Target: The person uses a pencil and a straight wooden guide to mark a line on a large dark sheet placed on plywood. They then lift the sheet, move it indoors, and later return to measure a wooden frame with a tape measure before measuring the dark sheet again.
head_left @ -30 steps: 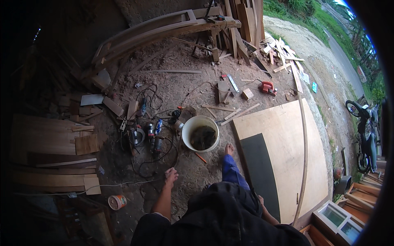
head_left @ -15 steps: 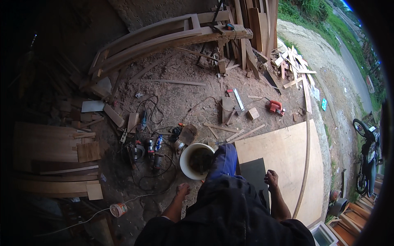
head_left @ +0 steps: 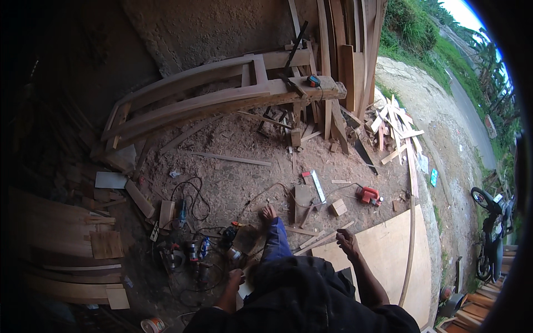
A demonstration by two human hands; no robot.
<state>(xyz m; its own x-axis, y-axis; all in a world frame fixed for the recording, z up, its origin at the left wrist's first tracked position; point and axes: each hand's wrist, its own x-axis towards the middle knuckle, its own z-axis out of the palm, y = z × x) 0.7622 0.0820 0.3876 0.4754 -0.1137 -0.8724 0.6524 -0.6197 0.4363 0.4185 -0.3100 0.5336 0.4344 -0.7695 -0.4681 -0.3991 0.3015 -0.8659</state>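
My left hand (head_left: 237, 277) is loosely closed, with nothing visible in it, above the pale rim of a bucket (head_left: 246, 288) mostly hidden by my body. My right hand (head_left: 348, 244) is raised over the edge of a plywood sheet (head_left: 391, 252), its fingers curled and no object showing in them. Between the hands, my bare foot (head_left: 269, 212) and blue trouser leg (head_left: 276, 241) reach forward onto the dusty floor. Beside the foot lie a brown wood block (head_left: 302, 202), a try square with a red end (head_left: 317, 187) and a small wood block (head_left: 338, 207).
Ahead, a wooden frame (head_left: 183, 108) rests on a heavy beam (head_left: 222, 105). A red power tool (head_left: 368, 195) sits right of the blocks. Power tools and cables (head_left: 192, 251) lie at left. Offcuts (head_left: 395, 125) are piled far right; a motorcycle (head_left: 491, 233) stands outside.
My view has shifted forward. My leg has stretched ahead, bringing the bare foot into sight. My right hand has risen and moved forward; my body now covers most of the bucket.
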